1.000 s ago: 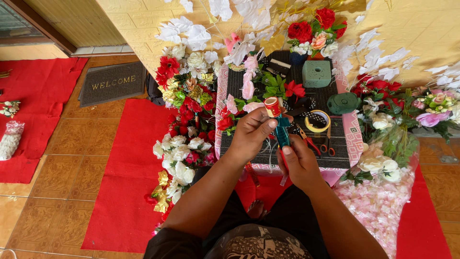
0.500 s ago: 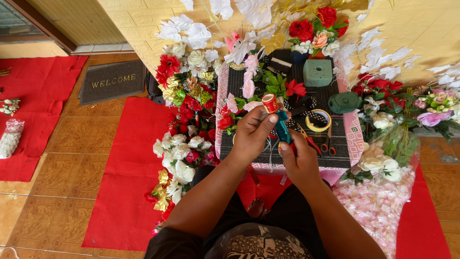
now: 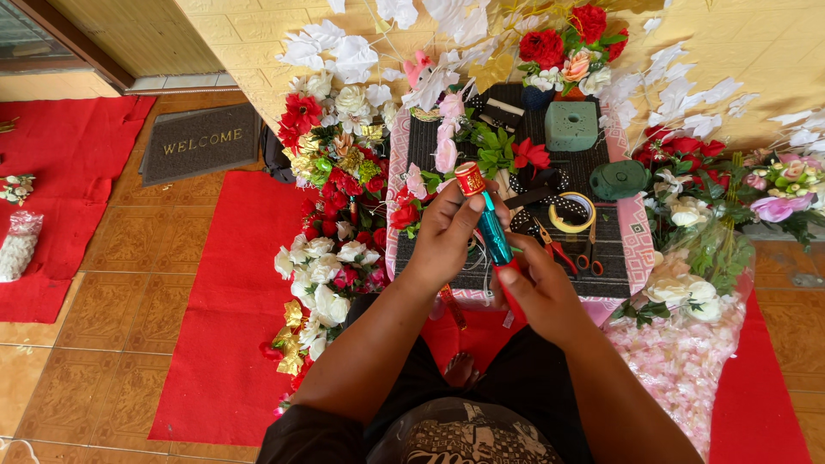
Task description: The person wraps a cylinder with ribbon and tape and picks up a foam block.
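A slim teal cylinder with a red, gold-patterned cap is held over the near edge of the low table, tilted with its capped end up and away from the person. The left hand is closed around the upper part, thumb pressed just under the cap; the right hand pinches the lower end together with a strip of red ribbon. Further back on the table's dark woven mat lie red-handled scissors, a roll of yellow tape and a green foam block. Red and white artificial flowers are piled along the left edge.
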